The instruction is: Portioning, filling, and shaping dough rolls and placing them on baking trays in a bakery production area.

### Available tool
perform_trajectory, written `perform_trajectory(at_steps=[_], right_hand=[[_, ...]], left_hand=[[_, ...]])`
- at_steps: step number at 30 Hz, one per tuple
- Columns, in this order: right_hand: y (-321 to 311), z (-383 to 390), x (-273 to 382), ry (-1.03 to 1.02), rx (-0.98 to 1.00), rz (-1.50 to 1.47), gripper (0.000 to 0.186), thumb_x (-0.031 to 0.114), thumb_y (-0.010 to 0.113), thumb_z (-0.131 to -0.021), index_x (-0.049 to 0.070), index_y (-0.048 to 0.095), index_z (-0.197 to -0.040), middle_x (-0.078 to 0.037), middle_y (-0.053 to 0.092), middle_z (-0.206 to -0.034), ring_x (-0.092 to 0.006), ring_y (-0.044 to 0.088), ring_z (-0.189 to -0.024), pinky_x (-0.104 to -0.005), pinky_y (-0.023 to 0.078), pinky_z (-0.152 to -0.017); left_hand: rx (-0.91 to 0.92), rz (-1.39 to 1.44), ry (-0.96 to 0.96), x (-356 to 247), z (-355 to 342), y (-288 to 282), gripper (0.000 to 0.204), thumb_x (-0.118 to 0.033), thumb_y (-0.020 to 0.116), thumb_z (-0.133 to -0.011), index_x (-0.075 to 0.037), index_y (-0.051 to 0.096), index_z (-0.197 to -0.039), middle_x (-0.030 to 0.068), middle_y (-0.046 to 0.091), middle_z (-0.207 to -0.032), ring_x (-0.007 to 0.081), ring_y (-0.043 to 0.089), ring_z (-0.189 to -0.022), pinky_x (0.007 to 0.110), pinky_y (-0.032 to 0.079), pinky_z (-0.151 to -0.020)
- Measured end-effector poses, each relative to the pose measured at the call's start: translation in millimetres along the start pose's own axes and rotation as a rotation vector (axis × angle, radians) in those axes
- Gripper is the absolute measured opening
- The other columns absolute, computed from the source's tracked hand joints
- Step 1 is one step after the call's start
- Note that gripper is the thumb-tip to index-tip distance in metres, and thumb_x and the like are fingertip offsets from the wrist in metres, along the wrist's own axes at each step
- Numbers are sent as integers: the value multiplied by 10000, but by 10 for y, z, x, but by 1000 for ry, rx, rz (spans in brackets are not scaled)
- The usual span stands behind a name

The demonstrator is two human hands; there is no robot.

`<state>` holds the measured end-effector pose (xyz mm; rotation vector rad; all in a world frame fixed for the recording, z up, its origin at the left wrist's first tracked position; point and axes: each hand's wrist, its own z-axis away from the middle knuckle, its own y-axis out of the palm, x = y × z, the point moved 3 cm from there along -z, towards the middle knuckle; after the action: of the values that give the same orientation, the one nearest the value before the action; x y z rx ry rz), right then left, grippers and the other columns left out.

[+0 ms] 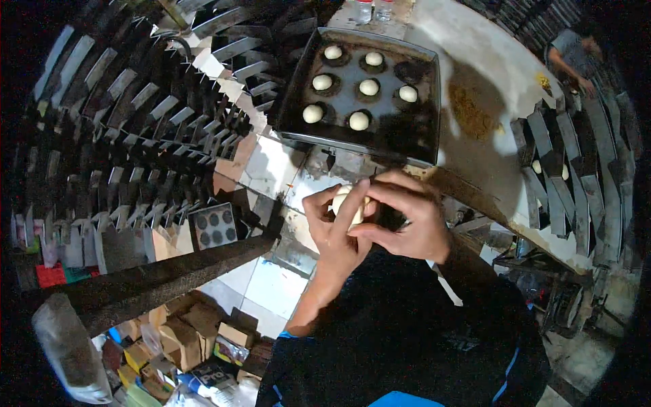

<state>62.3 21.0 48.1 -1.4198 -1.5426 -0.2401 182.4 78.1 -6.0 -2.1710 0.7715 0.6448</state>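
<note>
Close in front of my chest, my left hand (330, 234) has its fingers wrapped round a pale, smooth dough ball (342, 201). My right hand (415, 216) meets it from the right, thumb and fingertips pinched at the ball's side; the exact contact is partly hidden by the fingers. Just beyond both hands lies a dark, square baking tray (352, 145). Several similar dough balls sit spaced apart in it, among them a ball (359, 121) in the near row and a ball (407, 93) at the right side.
Tall stacks of dark trays (122, 88) fill the left, and more trays (559, 163) stand at right. Brown crumbs (471, 108) lie on the worktable (447, 27). A co-worker (576, 57) is at far right. A dark beam (169, 278) crosses lower left, above cardboard boxes (190, 332).
</note>
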Motion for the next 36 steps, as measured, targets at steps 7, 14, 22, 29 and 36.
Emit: perform_trajectory(at_steps=[7, 14, 22, 29, 36], right_hand=[[-309, -79, -195, 58, -85, -51, 244, 114, 798, -655, 23, 694, -855, -71, 654, -865, -174, 629, -777, -282, 485, -674], [-960, 18, -605, 103, -227, -422, 184, -17, 723, -709, 3, 683, -887, -123, 660, -867, -206, 637, -838, -319, 503, -719], [-1602, 103, -1336, -230, -306, -334, 203, 37, 685, -743, -34, 649, -930, -176, 665, -895, -262, 674, -798, -319, 538, -716], [-1934, -151, -1651, 237, -89, -26, 176, 62, 579, -854, -16, 651, -994, -172, 627, -1030, -296, 622, -959, -360, 491, -813], [-1251, -24, -1909, -232, 322, 19, 275, 83, 571, -864, -39, 568, -1110, -193, 558, -1124, -345, 569, -1046, -404, 457, -903]], left_hand=[[134, 1088, -323, 191, -164, 346, 638, -552, 466, -820, -10, 514, -1153, 103, 460, -1075, 232, 438, -1040, 332, 365, -881], [106, 724, -9, -227, -779, 900, 374, -440, 604, -854, -70, 594, -910, 127, 455, -1045, 232, 443, -958, 365, 386, -823], [292, 929, -256, -619, -1292, 1877, 836, -427, 893, -503, 18, 537, -1116, 91, 519, -1000, 181, 499, -901, 310, 404, -790], [161, 42, -275, -48, -958, 2294, 136, -83, 730, -703, -23, 636, -781, 78, 604, -762, 236, 585, -693, 347, 453, -647], [280, 538, -624, 147, -289, 2482, 276, -104, 689, -699, -12, 566, -927, 75, 609, -839, 153, 579, -770, 299, 473, -678]])
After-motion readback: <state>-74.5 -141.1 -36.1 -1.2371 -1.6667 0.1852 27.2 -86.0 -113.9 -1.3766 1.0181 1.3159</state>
